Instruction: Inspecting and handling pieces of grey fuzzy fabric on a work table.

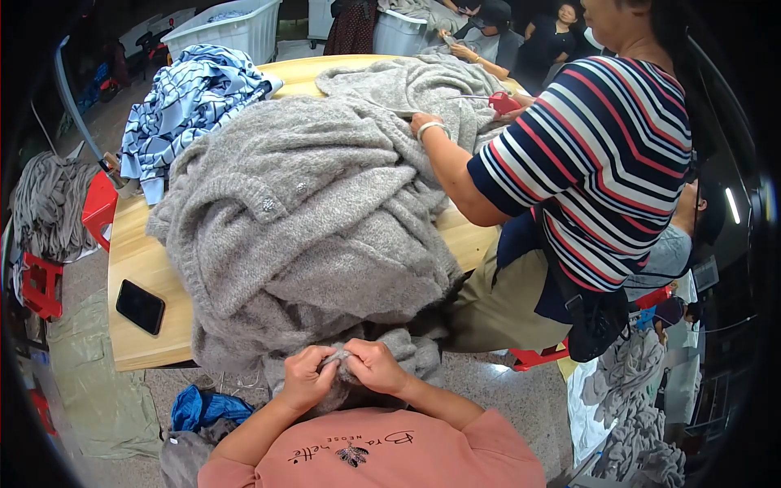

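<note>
Both my hands are close together in front of my chest, pinching the edge of a grey knit garment point(411, 358). The fingers of my left hand point(307, 376) are curled shut on the fabric, thumb toward the middle. Beside it, my right hand point(374, 366) grips the same cloth, its knuckles turned up. The rest of the garment hangs over my lap, partly hidden by my hands and arms. Just beyond rises a big heap of grey knitwear point(317, 211) on the wooden table point(134, 252), with small shiny decorations on one piece.
A black phone point(140, 307) lies at the table's left edge, below blue-and-white patterned fabric point(195, 106). At right a co-worker in a striped shirt point(602, 154) handles grey cloth with a red tool point(503, 102). Red stools point(41, 285), white bins point(228, 31) and more garment piles point(53, 203) stand around.
</note>
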The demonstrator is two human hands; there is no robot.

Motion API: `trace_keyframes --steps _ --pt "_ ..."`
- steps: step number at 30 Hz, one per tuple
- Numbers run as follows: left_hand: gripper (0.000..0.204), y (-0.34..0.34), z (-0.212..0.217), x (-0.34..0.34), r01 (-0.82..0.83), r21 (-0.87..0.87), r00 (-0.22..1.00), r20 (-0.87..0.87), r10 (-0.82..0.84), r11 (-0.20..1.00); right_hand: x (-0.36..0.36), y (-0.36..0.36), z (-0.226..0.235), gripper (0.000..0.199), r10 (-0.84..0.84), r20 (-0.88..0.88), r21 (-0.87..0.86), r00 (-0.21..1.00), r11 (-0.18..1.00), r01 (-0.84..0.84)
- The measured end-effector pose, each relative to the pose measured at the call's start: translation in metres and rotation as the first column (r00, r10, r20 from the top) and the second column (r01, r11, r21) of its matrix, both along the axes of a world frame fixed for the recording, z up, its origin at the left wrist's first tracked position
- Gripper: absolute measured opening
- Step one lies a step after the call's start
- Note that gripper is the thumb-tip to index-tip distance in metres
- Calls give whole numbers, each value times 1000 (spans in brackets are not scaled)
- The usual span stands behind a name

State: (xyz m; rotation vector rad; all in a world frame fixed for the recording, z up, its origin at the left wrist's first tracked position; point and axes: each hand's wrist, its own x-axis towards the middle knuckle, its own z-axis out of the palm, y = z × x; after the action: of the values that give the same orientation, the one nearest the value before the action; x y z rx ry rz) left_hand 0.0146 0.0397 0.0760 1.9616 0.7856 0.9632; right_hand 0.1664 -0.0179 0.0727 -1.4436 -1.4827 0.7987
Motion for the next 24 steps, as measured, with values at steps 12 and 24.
trace_keyframes --steps 12,24 --pt "6 4 3 6 -44 -129 998 32 49 991 -9 -1 2 4 -125 59 181 990 977 113" --pt "17 -10 3 -3 32 -219 992 126 -4 975 -12 -9 8 15 -85 314 446 946 892 -69"
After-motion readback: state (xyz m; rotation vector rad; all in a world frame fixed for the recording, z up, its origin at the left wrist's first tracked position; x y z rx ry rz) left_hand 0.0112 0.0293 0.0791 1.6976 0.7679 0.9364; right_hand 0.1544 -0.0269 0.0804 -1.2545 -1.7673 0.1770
